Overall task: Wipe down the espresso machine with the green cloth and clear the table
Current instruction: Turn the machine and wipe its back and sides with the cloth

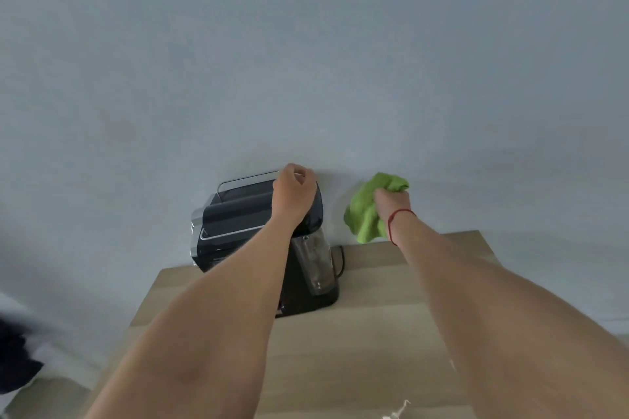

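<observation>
The espresso machine (238, 224) sits centre frame, at the far edge of the table (391, 299) and against the wall. The left hand (294, 194) is on its top rear corner, fingers curled together over the edge. Looks like a steadying grip, tho how tight can't be told. The right hand (391, 207), just right of centre, clamps the green cloth (364, 214) in a bunched wad, fingers closed into the fabric. The cloth is in the air beside the machine, not touching it.

Judgement: the wipe is about to start or resume. To do it well, the person should keep the left hand bracing the machine so it doesn't slide, and flatten the wad a bit for more contact. Work top first, then sides and front, w/ light pressure near the chrome rail.

In the way: the clear water tank (315, 265) on the machine's right side, prob. removable, so a hard push could knock it loose. A black cable (341, 260) loops behind it and could snag the cloth. Bottom centre-right, a small white scrap (400, 408) lies on the table. Lower left there is a dark blurred shape (17, 360), unidentifiable.
</observation>
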The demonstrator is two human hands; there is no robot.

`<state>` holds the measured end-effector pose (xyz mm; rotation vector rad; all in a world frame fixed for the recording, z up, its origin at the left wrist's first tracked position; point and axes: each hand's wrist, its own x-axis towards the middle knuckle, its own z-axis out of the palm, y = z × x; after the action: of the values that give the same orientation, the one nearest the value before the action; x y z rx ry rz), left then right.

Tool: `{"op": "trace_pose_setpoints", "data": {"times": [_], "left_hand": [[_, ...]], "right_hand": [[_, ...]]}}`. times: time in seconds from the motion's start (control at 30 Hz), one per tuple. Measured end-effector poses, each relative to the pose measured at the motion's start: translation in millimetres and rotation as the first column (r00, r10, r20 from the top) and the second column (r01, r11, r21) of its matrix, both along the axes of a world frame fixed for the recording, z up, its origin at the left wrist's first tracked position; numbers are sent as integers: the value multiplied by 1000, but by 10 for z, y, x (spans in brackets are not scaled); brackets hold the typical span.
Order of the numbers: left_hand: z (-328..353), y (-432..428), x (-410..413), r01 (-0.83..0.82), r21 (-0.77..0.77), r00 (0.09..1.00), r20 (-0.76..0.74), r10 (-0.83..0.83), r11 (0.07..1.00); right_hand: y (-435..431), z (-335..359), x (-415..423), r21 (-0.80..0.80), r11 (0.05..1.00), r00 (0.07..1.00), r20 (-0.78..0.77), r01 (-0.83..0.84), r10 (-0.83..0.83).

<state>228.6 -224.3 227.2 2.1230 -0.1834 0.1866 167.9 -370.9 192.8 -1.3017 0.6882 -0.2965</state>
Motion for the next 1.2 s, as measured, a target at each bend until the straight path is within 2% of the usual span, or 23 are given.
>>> {"op": "trace_pose_setpoints", "data": {"times": [0.17,0.33,0.43,0.63,0.7,0.8,1.0,1.2], "left_hand": [[-235,-10,249,-15,243,999,51,3,970],[-360,-41,429,-9,502,999,49,-18,865],[-399,-39,509,-64,571,998,54,40,818],[-436,-119,548,-150,610,989,92,119,778],[-482,-166,548,-186,626,982,108,153,757],[-539,-201,552,-221,611,975,118,189,760],[-572,-200,555,-229,580,973,134,186,782],[-580,-177,575,-210,552,978,136,161,807]], "right_hand": [[10,-409,220,130,989,990,-113,-72,87],[320,-297,255,276,951,984,-63,-143,167],[456,-301,426,386,907,984,4,-166,179],[483,-290,587,585,794,984,150,-166,95],[443,-340,628,559,807,980,159,-193,124],[436,-405,672,464,855,972,87,-232,217],[671,-527,815,477,837,962,184,-268,203],[658,-661,924,377,878,956,135,-293,261]]}}
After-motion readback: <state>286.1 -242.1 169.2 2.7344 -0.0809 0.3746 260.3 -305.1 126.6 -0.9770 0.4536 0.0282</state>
